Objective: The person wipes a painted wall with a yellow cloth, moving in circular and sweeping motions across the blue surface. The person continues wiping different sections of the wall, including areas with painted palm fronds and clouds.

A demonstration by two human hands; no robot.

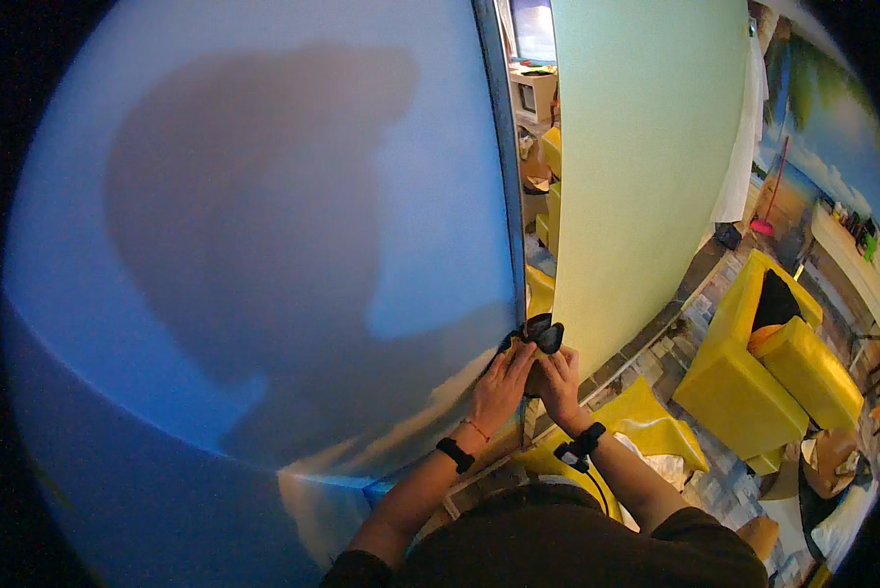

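Both hands are close together at the lower end of a dark upright edge strip [512, 176], beside a blue painted wall surface [440, 242]. My left hand [502, 386] lies with its fingers pointing up along a small black object [546, 336] with rounded lobes. Close on its right, my right hand [556, 378] has its fingers bent around the lower part of the same object. What the object is cannot be made out, and the fingers hide much of it. A dark band sits on my left wrist, and a black strapped device with a cable on my right.
A pale green panel [631, 162] stands right of a narrow gap showing furniture. A yellow armchair [748, 367] and yellow covering material [653, 422] are on the patterned floor to the right. A curved counter [851, 272] bears several items, near a red-handled broom [778, 184].
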